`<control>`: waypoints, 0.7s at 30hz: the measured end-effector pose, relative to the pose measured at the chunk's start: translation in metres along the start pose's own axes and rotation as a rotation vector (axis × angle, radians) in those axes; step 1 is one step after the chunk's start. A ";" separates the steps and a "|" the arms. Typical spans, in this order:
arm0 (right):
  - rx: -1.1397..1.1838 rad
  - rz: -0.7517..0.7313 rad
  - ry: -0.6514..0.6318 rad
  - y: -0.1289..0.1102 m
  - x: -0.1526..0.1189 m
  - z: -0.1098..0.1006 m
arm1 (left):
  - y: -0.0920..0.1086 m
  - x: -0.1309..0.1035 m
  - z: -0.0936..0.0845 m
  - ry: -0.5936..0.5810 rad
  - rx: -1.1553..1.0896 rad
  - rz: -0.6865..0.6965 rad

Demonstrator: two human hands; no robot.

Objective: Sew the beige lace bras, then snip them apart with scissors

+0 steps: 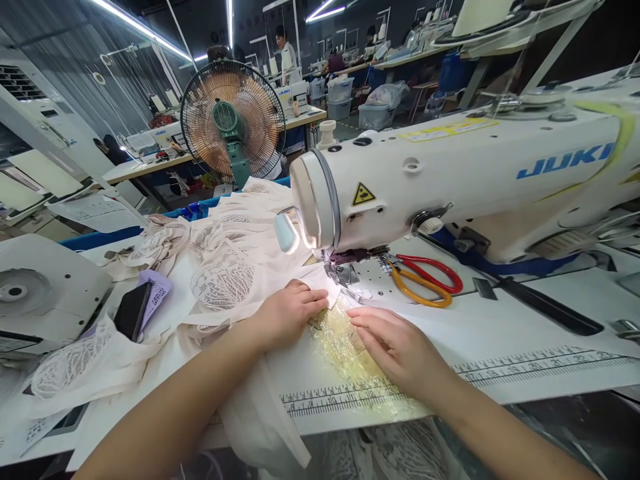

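Note:
A white sewing machine (390,187) reaches in from the right, its lamp lit over the needle area. Pale fabric (320,277) lies under the needle. My left hand (290,313) rests on this fabric, fingers together and pressing it flat just left of the needle. Close by on the right, my right hand (393,343) has its fingers stretched forward, their tips near the fabric's edge; nothing shows in its grasp. Between and below the hands, shiny yellowish clear film (345,343) covers part of the table. Beige lace pieces (225,280) are heaped left of the needle.
Red-handled (435,267) and orange-handled scissors (423,290) lie right of the needle, near a black-handled tool (550,307). A dark phone (133,312) sits at the left. A ruler strip (330,400) runs along the front edge. Behind stand a fan (233,123) and a person (287,57).

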State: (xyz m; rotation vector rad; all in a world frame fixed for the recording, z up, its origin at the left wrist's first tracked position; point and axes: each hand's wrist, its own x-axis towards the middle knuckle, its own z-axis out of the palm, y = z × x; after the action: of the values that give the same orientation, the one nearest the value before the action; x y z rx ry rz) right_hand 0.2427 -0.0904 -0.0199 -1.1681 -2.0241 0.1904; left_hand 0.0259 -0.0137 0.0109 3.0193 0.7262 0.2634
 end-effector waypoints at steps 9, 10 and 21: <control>0.032 0.046 -0.036 0.001 -0.001 0.003 | -0.013 0.003 0.001 -0.004 0.008 0.031; 0.032 0.049 -0.040 0.002 -0.001 0.004 | -0.014 0.003 0.001 -0.008 0.008 0.030; 0.035 0.061 -0.061 0.004 -0.002 0.005 | -0.019 0.006 -0.001 -0.032 0.036 0.081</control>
State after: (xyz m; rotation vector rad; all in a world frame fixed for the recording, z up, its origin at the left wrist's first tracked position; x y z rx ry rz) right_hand 0.2426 -0.0891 -0.0260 -1.2164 -2.0306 0.2940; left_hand 0.0224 0.0060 0.0113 3.0838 0.6140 0.2053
